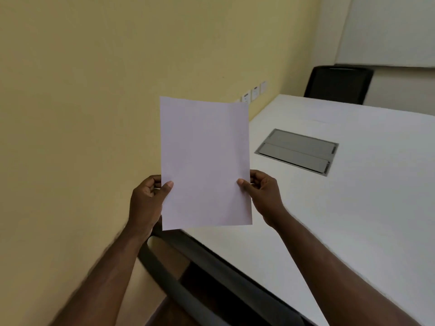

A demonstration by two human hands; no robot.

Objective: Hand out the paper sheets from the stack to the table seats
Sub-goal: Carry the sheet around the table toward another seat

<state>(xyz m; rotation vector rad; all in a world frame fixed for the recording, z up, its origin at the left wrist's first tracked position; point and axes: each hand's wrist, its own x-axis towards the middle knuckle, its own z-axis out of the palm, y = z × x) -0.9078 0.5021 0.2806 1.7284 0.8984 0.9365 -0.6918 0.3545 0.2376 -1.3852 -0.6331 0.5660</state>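
Paper sheets (204,161), held upright in the air in both hands, in front of the yellow wall (94,90) and just beside the near edge of the white tabletop (353,208). Whether the hands carry one sheet or a thin stack cannot be told, since only a single blank face shows. The left hand (147,201) pinches the lower left edge, thumb on the front face and fingers curled behind. The right hand (261,191) pinches the lower right edge in the same manner, thumb forward. Both forearms reach up and forward from the bottom of the view, the wrists roughly level with each other, the paper standing tall between them.

Risks, as a judgement: the grip sits low on the sheets, so the free upper part may flop or bend forward if the hands tilt or move quickly. If several sheets are present, a thumb sliding to peel one away could drag two together, or let the rest slip and scatter to the floor. Setting a sheet down carelessly could leave it hanging over the tabletop edge, or lying across the grey cable hatch (296,151) rather than at a seat.

A dark chair (339,84) stands at the far end of the tabletop, and another chair back (211,278) sits below the hands. No paper lies on the visible tabletop, so the handing out appears barely begun
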